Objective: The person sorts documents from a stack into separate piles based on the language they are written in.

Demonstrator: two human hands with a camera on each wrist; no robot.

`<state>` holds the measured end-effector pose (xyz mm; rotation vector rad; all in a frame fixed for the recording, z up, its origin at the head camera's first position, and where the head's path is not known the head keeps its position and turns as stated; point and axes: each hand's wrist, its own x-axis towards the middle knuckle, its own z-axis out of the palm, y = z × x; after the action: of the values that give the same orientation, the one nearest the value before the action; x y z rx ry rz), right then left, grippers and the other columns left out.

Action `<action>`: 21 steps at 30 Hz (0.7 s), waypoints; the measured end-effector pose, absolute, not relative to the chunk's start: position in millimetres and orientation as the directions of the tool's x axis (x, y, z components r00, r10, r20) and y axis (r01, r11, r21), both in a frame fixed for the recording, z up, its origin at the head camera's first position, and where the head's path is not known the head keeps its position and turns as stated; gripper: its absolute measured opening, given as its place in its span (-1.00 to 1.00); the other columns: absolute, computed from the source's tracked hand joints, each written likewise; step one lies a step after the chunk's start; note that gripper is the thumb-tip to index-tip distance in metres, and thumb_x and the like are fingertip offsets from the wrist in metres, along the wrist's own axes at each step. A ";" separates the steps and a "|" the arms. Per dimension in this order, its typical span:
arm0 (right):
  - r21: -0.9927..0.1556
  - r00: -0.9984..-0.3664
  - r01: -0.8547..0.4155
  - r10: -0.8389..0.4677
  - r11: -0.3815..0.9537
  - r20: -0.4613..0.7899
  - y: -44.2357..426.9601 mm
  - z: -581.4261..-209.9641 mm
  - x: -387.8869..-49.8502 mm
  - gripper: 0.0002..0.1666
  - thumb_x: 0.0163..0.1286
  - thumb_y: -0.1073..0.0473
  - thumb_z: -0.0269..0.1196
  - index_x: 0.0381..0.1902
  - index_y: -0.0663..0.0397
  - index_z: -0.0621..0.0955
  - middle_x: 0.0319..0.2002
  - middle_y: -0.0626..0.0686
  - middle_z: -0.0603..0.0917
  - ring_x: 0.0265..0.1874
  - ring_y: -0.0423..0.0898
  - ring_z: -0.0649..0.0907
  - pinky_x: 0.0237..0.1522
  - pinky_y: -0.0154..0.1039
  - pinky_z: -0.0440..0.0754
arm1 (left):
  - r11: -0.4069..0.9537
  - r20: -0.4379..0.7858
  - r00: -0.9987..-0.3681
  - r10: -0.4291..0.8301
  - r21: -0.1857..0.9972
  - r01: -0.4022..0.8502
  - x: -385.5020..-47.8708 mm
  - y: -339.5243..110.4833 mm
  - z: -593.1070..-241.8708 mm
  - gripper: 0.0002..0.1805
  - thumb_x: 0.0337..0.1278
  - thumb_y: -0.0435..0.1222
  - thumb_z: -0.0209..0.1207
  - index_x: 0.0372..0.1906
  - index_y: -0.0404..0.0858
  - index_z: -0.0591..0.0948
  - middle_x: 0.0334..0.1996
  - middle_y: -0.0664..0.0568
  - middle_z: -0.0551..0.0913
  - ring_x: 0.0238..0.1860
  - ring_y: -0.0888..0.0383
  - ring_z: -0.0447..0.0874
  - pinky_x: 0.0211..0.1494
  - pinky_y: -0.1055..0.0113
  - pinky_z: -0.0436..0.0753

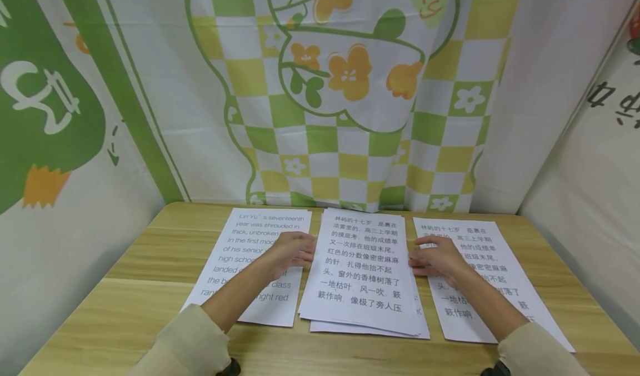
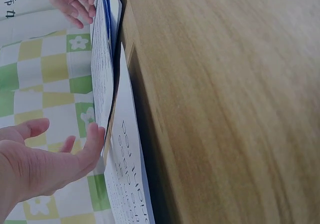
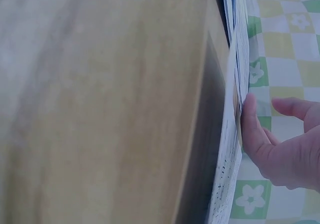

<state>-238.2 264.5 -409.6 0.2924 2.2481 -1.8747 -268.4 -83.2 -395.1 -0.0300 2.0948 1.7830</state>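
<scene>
A small stack of printed sheets (image 1: 360,270) with Chinese text on top lies mid-table, its lower sheets poking out at the bottom and right. By its left edge is my left hand (image 1: 290,254), fingers loosely bent, above a sheet of English text (image 1: 250,304). My right hand (image 1: 437,259) is at the stack's right edge, over another Chinese-text sheet (image 1: 505,309). Both wrist views show relaxed fingers and apart thumbs: left hand (image 2: 45,164), right hand (image 3: 285,154). Neither hand pinches paper; whether fingertips touch the stack's edges I cannot tell.
The papers lie on a wooden table (image 1: 125,298). Behind it hangs a green-and-yellow checked curtain (image 1: 325,143) with flower prints. White printed cloth walls (image 1: 590,198) close in the table's sides. Dark bands (image 1: 230,366) sit at both wrists.
</scene>
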 end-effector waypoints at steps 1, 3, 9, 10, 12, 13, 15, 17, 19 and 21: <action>-0.944 -0.961 0.275 0.028 0.183 -0.275 264.4 -409.5 -238.3 -0.28 0.44 0.40 0.27 0.45 0.50 0.27 -0.18 0.28 0.72 -0.26 -0.04 0.79 -0.11 -0.10 0.84 | 0.199 -0.302 -0.926 0.228 0.945 -0.260 -268.1 -83.3 -395.1 -0.58 0.55 -0.34 0.02 0.32 -0.53 0.47 0.16 -0.41 0.55 0.09 -0.20 0.64 0.19 0.07 0.74; -0.942 -0.961 0.277 0.035 0.192 -0.275 264.0 -409.2 -238.0 -0.29 0.44 0.40 0.26 0.45 0.50 0.27 -0.18 0.28 0.72 -0.26 -0.04 0.79 -0.12 -0.10 0.84 | 0.213 -0.302 -0.927 0.223 0.943 -0.256 -268.0 -83.2 -395.3 -0.58 0.55 -0.33 0.04 0.31 -0.52 0.49 0.15 -0.40 0.56 0.09 -0.20 0.64 0.19 0.07 0.73; -0.939 -0.960 0.278 0.035 0.200 -0.277 263.8 -407.8 -237.5 -0.29 0.45 0.38 0.27 0.45 0.49 0.27 -0.21 0.26 0.73 -0.28 -0.04 0.81 -0.16 -0.11 0.84 | 0.226 -0.314 -0.923 0.223 0.937 -0.265 -270.5 -83.7 -398.2 -0.58 0.55 -0.33 0.03 0.32 -0.51 0.48 0.12 -0.38 0.58 0.06 -0.16 0.67 0.17 0.10 0.75; -0.939 -0.960 0.279 0.035 0.199 -0.278 263.9 -407.8 -237.4 -0.29 0.45 0.38 0.27 0.45 0.48 0.27 -0.21 0.26 0.74 -0.28 -0.04 0.81 -0.16 -0.11 0.84 | 0.225 -0.317 -0.922 0.223 0.937 -0.267 -270.5 -83.7 -398.4 -0.58 0.55 -0.34 0.03 0.32 -0.50 0.48 0.12 -0.38 0.58 0.05 -0.15 0.68 0.16 0.11 0.75; -0.940 -0.960 0.280 0.033 0.195 -0.279 264.2 -407.9 -237.6 -0.29 0.45 0.37 0.27 0.45 0.48 0.27 -0.22 0.26 0.75 -0.28 -0.04 0.81 -0.17 -0.11 0.84 | 0.222 -0.320 -0.920 0.224 0.936 -0.272 -270.3 -83.7 -398.1 -0.58 0.55 -0.34 0.03 0.33 -0.51 0.47 0.12 -0.38 0.58 0.04 -0.14 0.68 0.15 0.11 0.76; -0.941 -0.960 0.279 0.031 0.193 -0.278 264.6 -407.9 -237.7 -0.29 0.45 0.37 0.27 0.45 0.48 0.27 -0.22 0.26 0.75 -0.28 -0.04 0.81 -0.17 -0.11 0.85 | 0.220 -0.322 -0.920 0.223 0.936 -0.274 -270.1 -83.6 -398.0 -0.58 0.55 -0.34 0.03 0.33 -0.51 0.47 0.12 -0.38 0.58 0.04 -0.15 0.68 0.15 0.11 0.76; -0.941 -0.959 0.282 0.030 0.189 -0.282 264.9 -408.1 -237.5 -0.28 0.45 0.37 0.28 0.45 0.48 0.27 -0.22 0.25 0.75 -0.28 -0.04 0.81 -0.16 -0.11 0.84 | 0.214 -0.322 -0.921 0.217 0.937 -0.277 -269.7 -83.5 -397.5 -0.58 0.55 -0.34 0.03 0.32 -0.51 0.48 0.13 -0.39 0.58 0.05 -0.16 0.68 0.15 0.11 0.76; -0.940 -0.958 0.285 0.030 0.185 -0.284 265.0 -408.1 -237.2 -0.28 0.45 0.38 0.28 0.45 0.48 0.27 -0.21 0.24 0.75 -0.27 -0.04 0.81 -0.15 -0.10 0.84 | 0.205 -0.319 -0.924 0.211 0.939 -0.277 -269.1 -83.2 -396.3 -0.58 0.55 -0.33 0.04 0.31 -0.52 0.48 0.14 -0.40 0.57 0.07 -0.18 0.67 0.15 0.10 0.76; -0.942 -0.958 0.287 0.031 0.176 -0.286 265.2 -407.9 -237.0 -0.27 0.44 0.38 0.28 0.46 0.48 0.26 -0.21 0.25 0.75 -0.27 -0.03 0.81 -0.14 -0.10 0.84 | 0.199 -0.314 -0.926 0.210 0.941 -0.274 -268.8 -83.1 -395.5 -0.58 0.55 -0.33 0.04 0.30 -0.53 0.48 0.15 -0.41 0.56 0.09 -0.20 0.67 0.16 0.09 0.75; -0.943 -0.957 0.291 0.031 0.164 -0.290 265.1 -407.4 -236.8 -0.25 0.44 0.38 0.29 0.47 0.48 0.25 -0.19 0.25 0.74 -0.25 -0.03 0.81 -0.12 -0.09 0.84 | 0.192 -0.312 -0.927 0.209 0.943 -0.274 -268.5 -83.0 -394.4 -0.58 0.55 -0.33 0.04 0.30 -0.54 0.48 0.16 -0.42 0.55 0.10 -0.22 0.66 0.17 0.08 0.75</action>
<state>-236.8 265.1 -407.4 0.3145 2.2330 -1.8826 -268.5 -83.0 -394.4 -0.0611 2.1033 1.7857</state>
